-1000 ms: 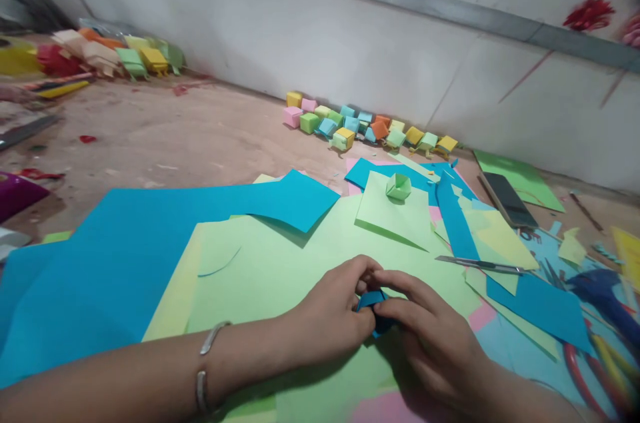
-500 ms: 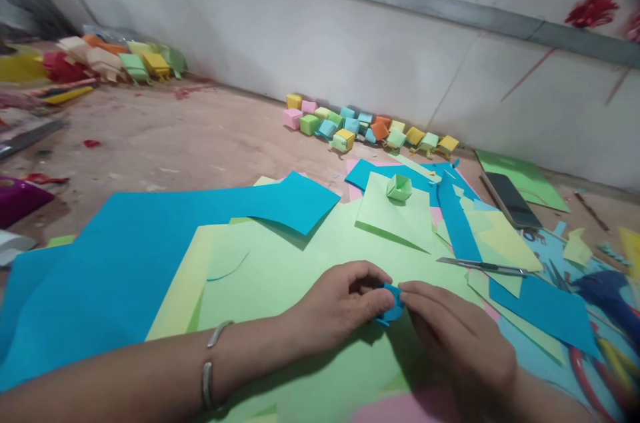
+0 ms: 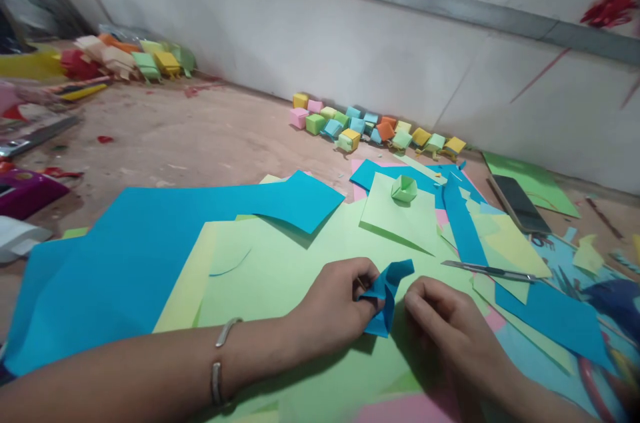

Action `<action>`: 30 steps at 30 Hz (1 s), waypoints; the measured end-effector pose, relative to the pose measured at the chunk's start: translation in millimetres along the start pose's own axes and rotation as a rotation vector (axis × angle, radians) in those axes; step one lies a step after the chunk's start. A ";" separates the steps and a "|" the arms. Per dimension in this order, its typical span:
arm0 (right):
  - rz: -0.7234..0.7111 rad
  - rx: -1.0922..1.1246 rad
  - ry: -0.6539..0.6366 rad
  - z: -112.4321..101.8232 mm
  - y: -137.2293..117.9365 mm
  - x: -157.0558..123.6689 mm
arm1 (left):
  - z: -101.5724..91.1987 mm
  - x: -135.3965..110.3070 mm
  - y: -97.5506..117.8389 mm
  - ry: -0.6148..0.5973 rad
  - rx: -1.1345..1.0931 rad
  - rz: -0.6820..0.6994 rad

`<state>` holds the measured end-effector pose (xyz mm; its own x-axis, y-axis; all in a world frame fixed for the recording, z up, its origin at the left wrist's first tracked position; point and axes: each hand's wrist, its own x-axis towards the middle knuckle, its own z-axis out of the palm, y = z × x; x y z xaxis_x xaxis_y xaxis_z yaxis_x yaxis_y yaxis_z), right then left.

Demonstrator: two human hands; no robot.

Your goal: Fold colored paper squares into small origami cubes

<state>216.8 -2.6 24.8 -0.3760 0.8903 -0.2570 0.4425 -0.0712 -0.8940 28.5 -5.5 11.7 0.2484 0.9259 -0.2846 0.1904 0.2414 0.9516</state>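
A small piece of folded blue paper (image 3: pixel 390 303) is pinched between the thumb and fingers of my left hand (image 3: pixel 345 296). Its flaps stand apart, one sticking up to the right and one hanging down. Just right of it, not touching, is my right hand (image 3: pixel 445 313), with fingers curled in towards the thumb and nothing seen in them. Both hands are over a large light green sheet (image 3: pixel 280 270). Beyond them a small open light green paper box (image 3: pixel 404 190) sits on a folded light green square (image 3: pixel 395 220).
A craft knife (image 3: pixel 490 271) lies right of my hands, near a blue paper piece (image 3: pixel 550 316) and scissors (image 3: pixel 595 383). Large blue sheets (image 3: pixel 135 263) spread left. A phone (image 3: pixel 520 203) lies back right. Several small paper cubes (image 3: pixel 357 124) line the wall.
The blue paper was compact between both hands; now its flaps are spread and only my left hand grips it. My right hand has come off it, to the right.
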 end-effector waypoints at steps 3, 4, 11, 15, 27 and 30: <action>-0.274 -0.270 0.104 1.6 -3.6 -3.2 | 2.4 -1.0 2.4 0.070 0.081 0.057; -0.331 -0.324 0.146 2.8 -4.3 -3.4 | 3.5 -1.5 2.4 0.074 0.115 0.081; -0.264 -0.378 0.165 4.4 -1.6 -1.0 | 1.1 0.0 0.6 -0.023 0.026 0.050; -0.245 -0.387 0.151 3.0 1.8 -1.5 | -1.0 0.1 1.6 -0.043 -0.030 0.008; -0.317 -0.436 0.184 6.0 6.0 -1.9 | 4.3 -1.6 -6.6 -0.057 -0.073 0.046; -0.339 -0.400 0.192 8.5 2.9 -0.4 | 6.4 -1.8 -8.3 -0.046 -0.072 0.051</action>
<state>211.3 -7.0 19.2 -0.4124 0.9023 0.1256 0.6115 0.3764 -0.6960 32.6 -11.1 3.6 0.2993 0.9237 -0.2390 0.1078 0.2162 0.9704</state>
